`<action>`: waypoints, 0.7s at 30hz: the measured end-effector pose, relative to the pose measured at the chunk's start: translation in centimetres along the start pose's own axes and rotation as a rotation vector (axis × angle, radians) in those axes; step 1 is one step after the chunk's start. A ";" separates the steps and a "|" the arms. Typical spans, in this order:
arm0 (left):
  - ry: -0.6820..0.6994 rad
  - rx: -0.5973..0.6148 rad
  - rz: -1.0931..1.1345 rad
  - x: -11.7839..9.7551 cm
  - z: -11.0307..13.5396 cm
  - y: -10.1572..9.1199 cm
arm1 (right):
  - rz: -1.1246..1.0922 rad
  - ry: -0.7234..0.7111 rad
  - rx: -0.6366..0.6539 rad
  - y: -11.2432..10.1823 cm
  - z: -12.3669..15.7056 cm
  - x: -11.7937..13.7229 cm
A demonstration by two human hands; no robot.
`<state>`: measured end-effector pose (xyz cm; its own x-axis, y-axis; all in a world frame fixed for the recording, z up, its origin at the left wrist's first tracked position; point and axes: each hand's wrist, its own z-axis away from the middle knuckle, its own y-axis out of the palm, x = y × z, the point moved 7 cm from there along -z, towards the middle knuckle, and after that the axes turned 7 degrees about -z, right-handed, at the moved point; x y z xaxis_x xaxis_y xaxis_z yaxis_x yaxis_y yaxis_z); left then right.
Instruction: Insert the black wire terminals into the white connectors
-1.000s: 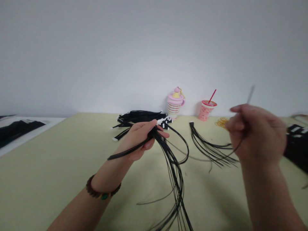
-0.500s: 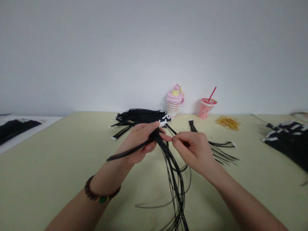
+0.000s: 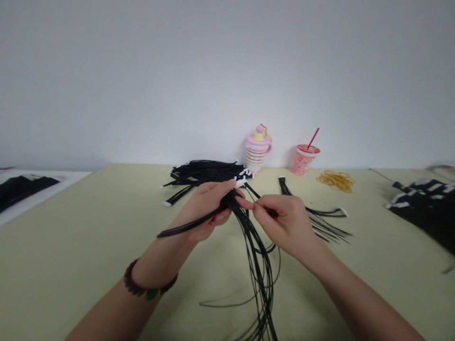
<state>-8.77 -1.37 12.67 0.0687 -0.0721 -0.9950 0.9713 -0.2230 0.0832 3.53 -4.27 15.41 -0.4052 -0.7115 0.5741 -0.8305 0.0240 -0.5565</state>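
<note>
Head view, desk (image 3: 71, 255) seen from above. Left hand (image 3: 202, 213) clenched around a bundle of thin black wires (image 3: 259, 279), at centre of frame; fingers curled over it, white connectors (image 3: 241, 182) protruding just past the fingertips toward upper right. Most strands hang from the fist down to the bottom edge of the frame, in loose loops lying over the desk; one thicker black strand (image 3: 185, 227) runs out under the palm toward the left. Beaded bracelet (image 3: 149, 293) with a green stone on left wrist.

Right hand (image 3: 284, 222) at centre right, close beside left hand, thumb and forefinger pinched on a single black wire (image 3: 250, 192) leading from the bundle.

Behind the hands, upper centre: heap of black wires (image 3: 202, 169) with white ends. Just right of it, a second black wire bunch (image 3: 322, 225) lies fanned out. Along the wall: pink-and-white novelty bottle (image 3: 257, 154), pink cup (image 3: 304, 161) with red straw (image 3: 313, 138), loose yellow rubber bands (image 3: 336, 181). Right edge: black wires with white ends (image 3: 426, 213). Left edge: black material (image 3: 24, 189) on a white sheet (image 3: 71, 177).
</note>
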 end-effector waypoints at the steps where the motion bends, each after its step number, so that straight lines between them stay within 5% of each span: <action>1: 0.011 0.005 -0.007 -0.1 0.0 0.1 | 0.003 -0.001 0.000 0.0 0.0 0.0; 21: 0.003 0.030 -0.102 -0.3 0.3 0.5 | -0.050 -0.107 0.019 0.0 -0.4 0.5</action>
<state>-8.34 -1.79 13.04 -0.0296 -0.0441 -0.9986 0.9659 -0.2584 -0.0172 3.20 -4.34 15.87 -0.3197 -0.7826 0.5342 -0.8406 -0.0260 -0.5410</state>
